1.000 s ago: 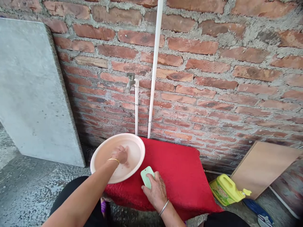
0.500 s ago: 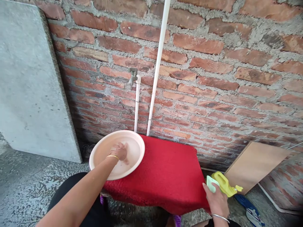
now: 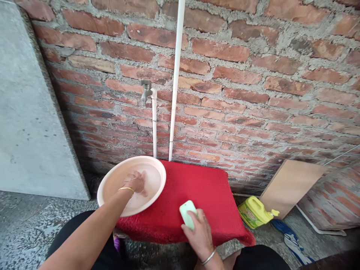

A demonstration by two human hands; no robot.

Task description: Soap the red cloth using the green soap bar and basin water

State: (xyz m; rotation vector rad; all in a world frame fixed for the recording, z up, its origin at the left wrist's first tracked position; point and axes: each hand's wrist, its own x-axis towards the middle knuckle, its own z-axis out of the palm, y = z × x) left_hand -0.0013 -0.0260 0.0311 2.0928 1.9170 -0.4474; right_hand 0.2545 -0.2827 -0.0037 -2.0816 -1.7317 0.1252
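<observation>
My left hand is down in the cloudy water of a pale pink basin, fingers spread and partly under the surface. The basin sits on the left end of a low bench covered with a red cloth. In my right hand is a light green scrub brush, flat with rounded corners and a small hole near its top. Its underside is hidden. Thumb and fingers grip it by the near end, just above the front part of the cloth.
Behind the bench, a tap on a white pipe stands against the brick wall. A yellow jug is on the floor at right, beside a tan board and blue flip-flops. A grey slab leans at left.
My right hand has brought the green brush leftward from the bench's right edge to over the red cloth, exposing the yellow jug. My left hand stays in the basin. The view has shifted slightly right.
</observation>
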